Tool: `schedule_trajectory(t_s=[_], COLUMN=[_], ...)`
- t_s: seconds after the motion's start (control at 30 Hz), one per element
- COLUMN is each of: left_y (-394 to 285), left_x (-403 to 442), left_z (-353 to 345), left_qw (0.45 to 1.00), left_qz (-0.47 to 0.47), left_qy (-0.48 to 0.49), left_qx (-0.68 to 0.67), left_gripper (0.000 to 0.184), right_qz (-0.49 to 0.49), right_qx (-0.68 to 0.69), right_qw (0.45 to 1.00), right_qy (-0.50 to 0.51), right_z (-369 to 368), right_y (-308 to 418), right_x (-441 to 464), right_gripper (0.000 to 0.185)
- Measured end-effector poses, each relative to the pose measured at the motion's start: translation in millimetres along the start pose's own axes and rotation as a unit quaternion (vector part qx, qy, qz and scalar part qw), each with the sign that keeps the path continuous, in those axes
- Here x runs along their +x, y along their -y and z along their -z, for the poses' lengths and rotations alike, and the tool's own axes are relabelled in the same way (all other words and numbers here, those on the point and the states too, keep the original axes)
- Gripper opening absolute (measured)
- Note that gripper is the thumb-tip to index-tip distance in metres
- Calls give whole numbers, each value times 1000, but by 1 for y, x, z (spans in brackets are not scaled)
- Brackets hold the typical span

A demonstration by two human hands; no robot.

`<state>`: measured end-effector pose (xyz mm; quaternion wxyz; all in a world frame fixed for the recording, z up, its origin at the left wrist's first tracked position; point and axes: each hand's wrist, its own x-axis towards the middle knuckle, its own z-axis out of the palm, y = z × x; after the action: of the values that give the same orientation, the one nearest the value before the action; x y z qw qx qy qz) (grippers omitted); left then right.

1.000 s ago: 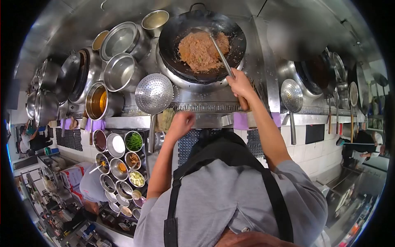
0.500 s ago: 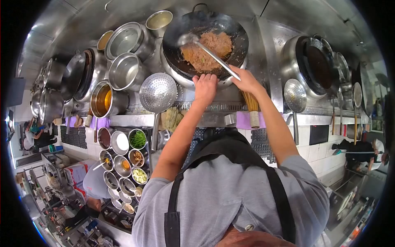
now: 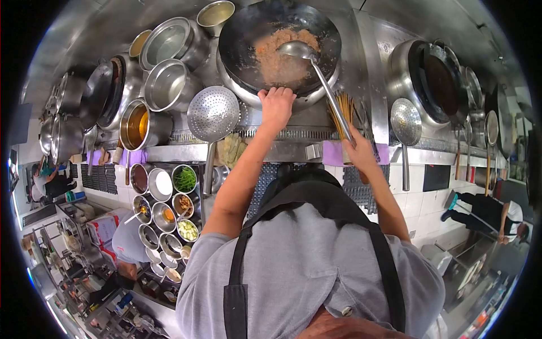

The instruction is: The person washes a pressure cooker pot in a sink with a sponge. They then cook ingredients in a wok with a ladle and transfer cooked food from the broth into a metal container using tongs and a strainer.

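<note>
At the near edge of a large black wok, my left hand is closed on the rim, with the fingers lying over the edge. My right hand is wrapped round the end of a long-handled steel ladle, over the front of the stove. The ladle's bowl sits at the upper part of a heap of orange-brown fried food, probably rice, in the wok. Part of the heap is blurred. A bamboo wok brush stands just left of my right hand.
A perforated strainer rests left of the wok, near steel pots and a pot of orange oil. Bowls of ingredients stand at lower left. Another strainer lies right. Other people are at both sides.
My right hand has drawn back towards my body and slightly right. The ladle's bowl has moved from the heap's left side to its upper right. My left hand stays on the wok's rim.
</note>
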<state>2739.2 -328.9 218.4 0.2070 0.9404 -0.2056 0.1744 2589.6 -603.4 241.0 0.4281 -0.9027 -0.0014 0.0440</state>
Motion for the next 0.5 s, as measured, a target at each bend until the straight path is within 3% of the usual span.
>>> schedule_trajectory(t_s=[0.03, 0.1, 0.2, 0.23, 0.33, 0.37, 0.5], left_y=[0, 2, 4, 3, 3, 5, 11], left_x=[-1, -2, -2, -3, -5, -3, -5], left_z=[2, 2, 1, 2, 0, -3, -26], left_qw=[1000, 1000, 999, 1000, 1000, 1000, 1000], left_qz=[-2, -7, -13, -11, -4, -4, 13], left_qy=[-1, -7, -17, -17, -15, -15, 6], left_qx=[-8, -19, -24, -21, -20, -20, -22], left_gripper=[14, 14, 14, 14, 14, 14, 16], right_qz=[-16, -163, -123, -135, -5, -33, 31], right_qx=[45, 196, 138, 47, -57, -53, -130], right_qw=[998, 954, 958, 961, 987, 984, 984], right_qy=[43, 158, 219, 238, 149, 169, 120], right_z=[18, 66, 77, 78, 52, 61, 85], right_y=[17, 82, 94, 110, 84, 91, 78], right_x=[-7, -19, -9, 2, 19, 14, -17], right_gripper=[59, 57, 56, 56, 56, 56, 57])
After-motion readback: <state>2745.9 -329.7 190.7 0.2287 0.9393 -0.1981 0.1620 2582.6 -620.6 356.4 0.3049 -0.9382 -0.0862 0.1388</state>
